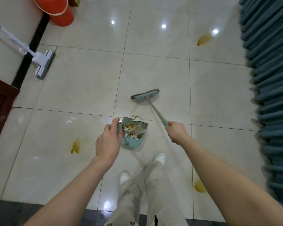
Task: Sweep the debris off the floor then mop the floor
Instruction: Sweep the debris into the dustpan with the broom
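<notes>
Grips the broom (145, 95) by its handle end in the right hand (176, 132), fingers wrapped fully round, head beyond the dustpan (138, 141). Pinches the dustpan's left wall with the left hand (109, 141), fingers curved over it. Debris (133, 128) heaped inside, few scraps at the front lip. Mop (43, 64) against the left wall, well apart; yellow stains (75, 146) on the floor (82, 88)
</notes>
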The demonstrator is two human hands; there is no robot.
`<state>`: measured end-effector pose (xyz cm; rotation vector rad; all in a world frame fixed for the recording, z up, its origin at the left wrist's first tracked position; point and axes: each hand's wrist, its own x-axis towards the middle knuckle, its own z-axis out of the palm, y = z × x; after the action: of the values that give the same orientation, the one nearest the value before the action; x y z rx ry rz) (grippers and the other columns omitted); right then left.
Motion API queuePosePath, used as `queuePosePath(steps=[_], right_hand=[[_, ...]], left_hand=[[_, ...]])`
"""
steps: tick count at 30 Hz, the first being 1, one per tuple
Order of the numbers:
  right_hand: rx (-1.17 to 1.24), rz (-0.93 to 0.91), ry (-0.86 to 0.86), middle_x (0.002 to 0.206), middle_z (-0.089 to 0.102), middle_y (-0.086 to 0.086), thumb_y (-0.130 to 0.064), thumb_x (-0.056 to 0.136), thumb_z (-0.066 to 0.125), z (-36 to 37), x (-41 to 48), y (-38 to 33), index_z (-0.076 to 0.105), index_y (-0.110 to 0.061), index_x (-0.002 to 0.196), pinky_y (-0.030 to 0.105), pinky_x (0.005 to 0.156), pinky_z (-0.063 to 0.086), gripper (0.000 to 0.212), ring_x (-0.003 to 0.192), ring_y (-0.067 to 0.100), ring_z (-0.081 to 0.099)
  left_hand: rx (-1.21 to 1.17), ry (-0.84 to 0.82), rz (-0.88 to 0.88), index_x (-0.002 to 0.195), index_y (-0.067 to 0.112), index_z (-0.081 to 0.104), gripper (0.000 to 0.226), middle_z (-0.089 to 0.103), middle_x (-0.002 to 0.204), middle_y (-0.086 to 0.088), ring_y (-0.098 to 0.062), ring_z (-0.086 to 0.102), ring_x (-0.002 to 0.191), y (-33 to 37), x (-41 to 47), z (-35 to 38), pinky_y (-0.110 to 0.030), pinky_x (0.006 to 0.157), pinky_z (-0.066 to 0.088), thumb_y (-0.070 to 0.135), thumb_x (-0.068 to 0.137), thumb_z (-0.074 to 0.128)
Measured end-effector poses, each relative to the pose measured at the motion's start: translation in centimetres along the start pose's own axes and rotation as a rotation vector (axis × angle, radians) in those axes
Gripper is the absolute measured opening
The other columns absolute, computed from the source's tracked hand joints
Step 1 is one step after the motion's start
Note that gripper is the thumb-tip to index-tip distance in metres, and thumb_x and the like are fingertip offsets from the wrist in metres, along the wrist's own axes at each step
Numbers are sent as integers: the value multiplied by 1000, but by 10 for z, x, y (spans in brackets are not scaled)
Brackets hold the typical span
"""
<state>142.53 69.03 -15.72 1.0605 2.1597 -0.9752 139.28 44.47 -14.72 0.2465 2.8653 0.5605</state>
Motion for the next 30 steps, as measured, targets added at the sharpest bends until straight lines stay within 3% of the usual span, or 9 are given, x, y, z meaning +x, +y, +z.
queuePosePath(steps=[1, 3, 4, 6, 13, 17, 21, 25, 30], right_hand=[[-33, 11, -5, 94, 58, 11, -10, 93, 36, 10, 2, 5, 59, -16, 129, 21, 39, 44, 43, 54, 20, 54], [-104, 42, -27, 98, 58, 12, -10, 90, 35, 29, 0, 17, 57, -13, 128, 36, 61, 60, 44, 70, 26, 62], [-137, 52, -42, 100, 58, 12, -11, 89, 35, 37, -3, 24, 55, -13, 129, 42, 72, 60, 45, 80, 30, 64], [-180, 52, -59, 98, 56, 10, -12, 87, 35, 48, -14, 37, 51, -16, 131, 47, 79, 59, 47, 90, 32, 62], [-396, 31, -144, 96, 58, 7, -13, 91, 32, 54, -77, 90, 40, -25, 138, 41, 74, 59, 49, 82, 27, 63], [-396, 38, -181, 98, 60, 7, -18, 93, 32, 45, -109, 106, 35, -35, 143, 40, 66, 61, 53, 76, 26, 64], [-309, 18, -109, 97, 65, 5, -27, 97, 38, 22, -122, 106, 44, -36, 140, 33, 56, 59, 45, 70, 23, 66], [-257, -52, -22, 103, 69, 4, -26, 98, 45, 1, -124, 99, 52, -28, 137, 31, 66, 49, 40, 77, 21, 62], [-283, -89, 57, 89, 65, 3, -28, 98, 43, -4, -95, 81, 59, -26, 123, 31, 59, 44, 30, 76, 24, 60]], left_hand=[[-2, 3, 6, 132, 23, 42, 38, 58, 101, -10, -42, 59, 69, -1, -2, 1, -44, 59, 49, 28, 95, 50], [-4, 11, 13, 132, 22, 42, 39, 58, 100, -10, -42, 59, 68, -2, -2, 3, -44, 58, 50, 27, 94, 52], [-5, 14, 13, 132, 22, 43, 39, 58, 100, -10, -42, 59, 68, -2, 0, 3, -44, 57, 50, 27, 94, 52], [-13, 11, 13, 131, 22, 43, 38, 58, 102, -10, -42, 59, 70, -1, 3, 3, -44, 58, 49, 26, 95, 52], [-21, -13, 10, 135, 22, 42, 40, 57, 105, -11, -41, 59, 74, 9, 0, 0, -45, 63, 50, 28, 96, 48], [-28, -37, 20, 135, 21, 40, 40, 56, 106, -13, -42, 59, 75, 11, -1, -1, -47, 65, 50, 26, 96, 47], [-4, -60, -3, 136, 24, 36, 39, 55, 107, -11, -40, 58, 77, 9, -5, -3, -42, 65, 46, 28, 98, 44], [12, -46, -15, 136, 24, 36, 38, 56, 109, -11, -40, 58, 78, 1, -9, -5, -40, 64, 40, 30, 99, 43], [-2, -50, -21, 135, 25, 36, 38, 56, 108, -11, -41, 59, 79, -8, -11, -6, -42, 65, 44, 29, 98, 44]])
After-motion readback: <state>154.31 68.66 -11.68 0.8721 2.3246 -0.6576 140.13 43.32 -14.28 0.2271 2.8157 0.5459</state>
